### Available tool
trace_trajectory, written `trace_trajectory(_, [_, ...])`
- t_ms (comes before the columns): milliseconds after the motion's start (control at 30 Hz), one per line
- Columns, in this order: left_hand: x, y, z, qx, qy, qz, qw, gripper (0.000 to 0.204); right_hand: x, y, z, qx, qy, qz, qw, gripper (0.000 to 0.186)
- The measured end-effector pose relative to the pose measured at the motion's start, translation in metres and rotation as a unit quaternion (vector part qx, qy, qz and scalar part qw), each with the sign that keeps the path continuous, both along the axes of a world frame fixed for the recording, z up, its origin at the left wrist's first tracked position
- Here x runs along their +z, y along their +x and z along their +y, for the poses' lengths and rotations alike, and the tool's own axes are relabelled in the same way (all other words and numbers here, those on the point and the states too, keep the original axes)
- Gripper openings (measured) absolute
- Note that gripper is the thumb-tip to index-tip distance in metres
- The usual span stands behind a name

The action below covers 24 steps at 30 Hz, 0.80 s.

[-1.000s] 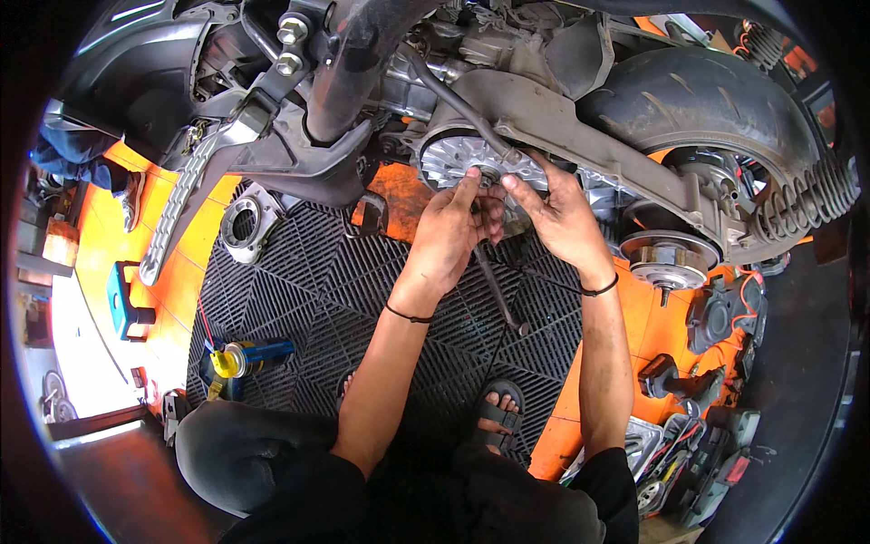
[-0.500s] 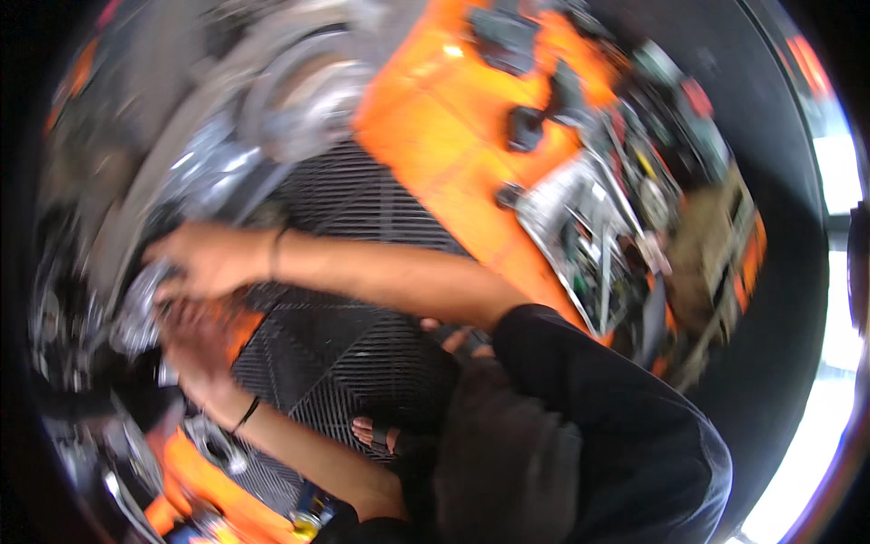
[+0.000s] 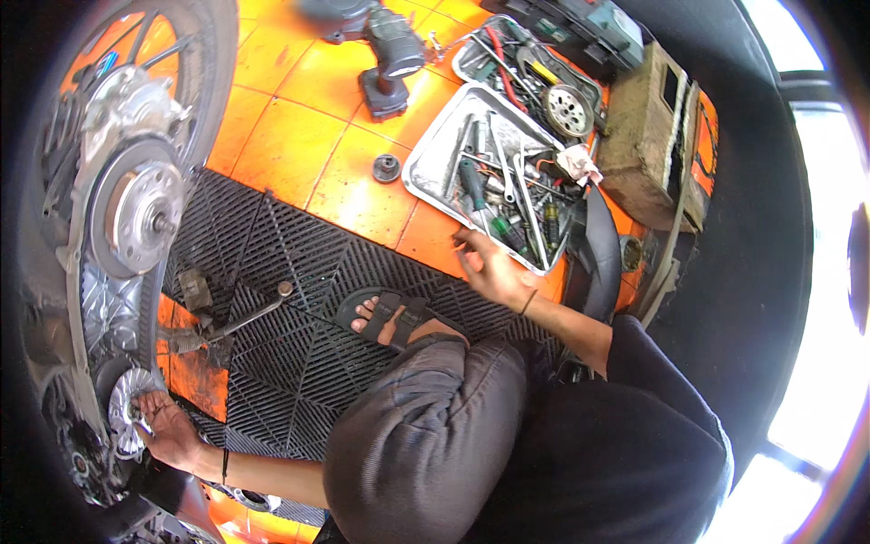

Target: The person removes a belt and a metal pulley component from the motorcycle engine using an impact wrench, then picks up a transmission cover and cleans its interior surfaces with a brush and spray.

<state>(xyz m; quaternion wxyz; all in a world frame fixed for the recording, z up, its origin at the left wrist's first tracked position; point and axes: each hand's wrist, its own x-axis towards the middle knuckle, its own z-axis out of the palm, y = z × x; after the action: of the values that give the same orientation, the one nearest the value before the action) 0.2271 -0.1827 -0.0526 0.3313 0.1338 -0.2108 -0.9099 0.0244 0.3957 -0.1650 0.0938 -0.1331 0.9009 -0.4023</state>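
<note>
Right hand (image 3: 491, 270) moved off round, silver, finned disc (image 3: 121, 406).

Saw an orange tiled floor (image 3: 299, 136), glossy in places and smudged dark in others. Found a black ribbed mat (image 3: 304, 385) laid over part of it, with a worn sandal (image 3: 390, 319) planted on the ribs. Saw a silver tray (image 3: 426, 172) set on the tiles just beyond the mat, and a second tray (image 3: 465, 63) close behind. Noted a round black part (image 3: 386, 168) lying apart, left of the nearer tray, and a dark power tool (image 3: 396, 53) farther back. Found a case (image 3: 594, 32) near the top edge, a wooden box (image 3: 630, 136) right of the trays, and a curved black panel (image 3: 600, 249) between box and nearer tray.
</note>
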Motion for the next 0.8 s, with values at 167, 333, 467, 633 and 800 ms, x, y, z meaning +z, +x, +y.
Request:
trace_trajectory(167, [-0.003, -0.018, 0.014, 0.106, -0.026, -0.083, 0.991, 0.058, -0.022, -0.018, 0.092, -0.225, 0.029, 0.066, 0.972, 0.017])
trace_trajectory(333, [0.014, -0.051, 0.047, 0.191, -0.059, -0.108, 0.974, 0.044, -0.04, -0.029, 0.143, -0.265, 0.094, 0.029, 0.959, 0.016])
trace_trajectory(467, [0.029, -0.067, 0.063, 0.157, -0.075, -0.097, 0.98, 0.038, -0.04, -0.038, 0.16, -0.231, 0.147, 0.061, 0.96, 0.014])
trace_trajectory(633, [0.027, -0.075, 0.07, 0.127, -0.086, -0.11, 0.982, 0.031, -0.041, -0.041, 0.158, -0.225, 0.099, -0.013, 0.969, 0.019])
trace_trajectory(800, [0.023, -0.081, 0.08, 0.124, -0.084, -0.123, 0.981, 0.03, -0.046, -0.033, 0.143, -0.195, 0.171, 0.007, 0.966, 0.035])
